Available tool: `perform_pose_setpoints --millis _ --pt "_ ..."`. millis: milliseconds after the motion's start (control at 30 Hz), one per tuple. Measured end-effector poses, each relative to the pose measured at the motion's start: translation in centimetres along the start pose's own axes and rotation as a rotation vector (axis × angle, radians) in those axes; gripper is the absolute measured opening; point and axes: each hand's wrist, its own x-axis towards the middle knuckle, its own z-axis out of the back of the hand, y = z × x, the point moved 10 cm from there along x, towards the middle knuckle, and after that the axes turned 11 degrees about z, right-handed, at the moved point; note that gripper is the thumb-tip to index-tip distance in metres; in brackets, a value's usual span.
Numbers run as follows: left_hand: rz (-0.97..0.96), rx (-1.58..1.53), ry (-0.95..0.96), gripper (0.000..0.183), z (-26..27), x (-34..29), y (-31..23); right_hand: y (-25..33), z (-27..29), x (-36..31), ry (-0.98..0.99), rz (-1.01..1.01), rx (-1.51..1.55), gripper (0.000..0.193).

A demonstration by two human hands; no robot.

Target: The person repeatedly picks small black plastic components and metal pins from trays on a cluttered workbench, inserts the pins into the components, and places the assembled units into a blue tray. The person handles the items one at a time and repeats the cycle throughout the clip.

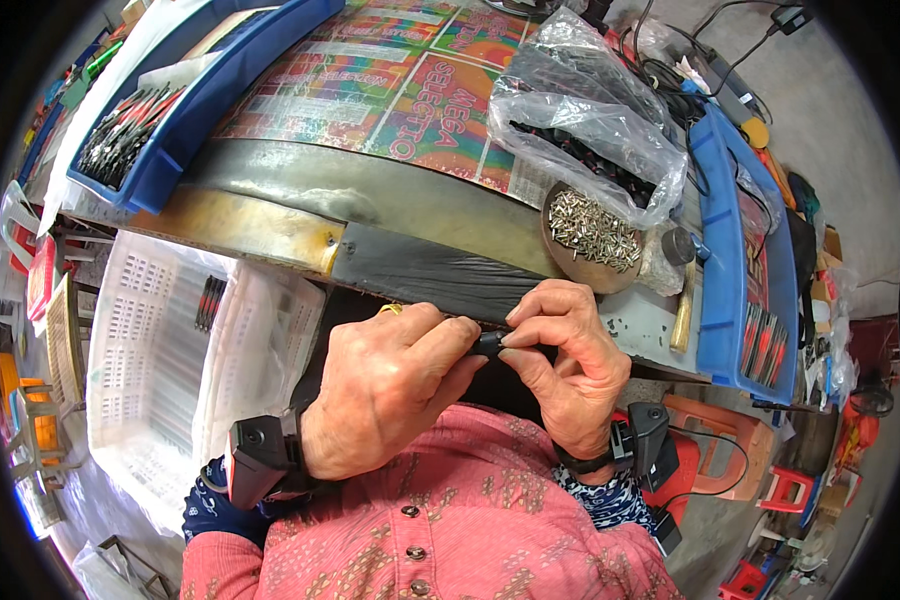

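In front of my chest, just off the table's near edge, both hands meet at a small black cylindrical part [488,344]. My left hand [385,385] is closed round one end, its thumb and forefinger pinching it and hiding most of its length. The thumb and fingertips of my right hand [567,365] pinch the other end. Beyond the right hand lies a shallow brown bowl [562,262] full of small metal pins [595,232]. Behind it, a clear plastic bag [580,110] lies partly open with black parts inside.
At the far left a blue bin [195,125] holds many thin black-and-red pieces [130,130]. Another blue bin [715,290] stands at the right with similar pieces. A white perforated basket [145,350] sits low at the left. Cables [660,70] tangle at the back right.
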Motion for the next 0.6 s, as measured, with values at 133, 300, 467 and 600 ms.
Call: perform_pose_setpoints --millis 133,300,467,600 --pt "-0.015 0.033 0.001 0.022 -0.1 0.0 0.0 0.1 0.0 0.1 -0.005 0.017 -0.036 0.017" --pt "-0.039 0.08 -0.024 0.022 -0.2 -0.2 -0.2 0.7 0.0 0.2 0.001 0.051 -0.114 0.018" --pt "-0.068 0.15 -0.077 0.021 -0.3 -0.4 -0.5 0.8 -0.2 0.3 -0.017 0.059 -0.152 0.019" --pt "-0.109 0.187 -0.127 0.025 -0.3 -0.7 -0.7 1.0 -0.4 0.1 -0.069 0.072 -0.184 0.02"
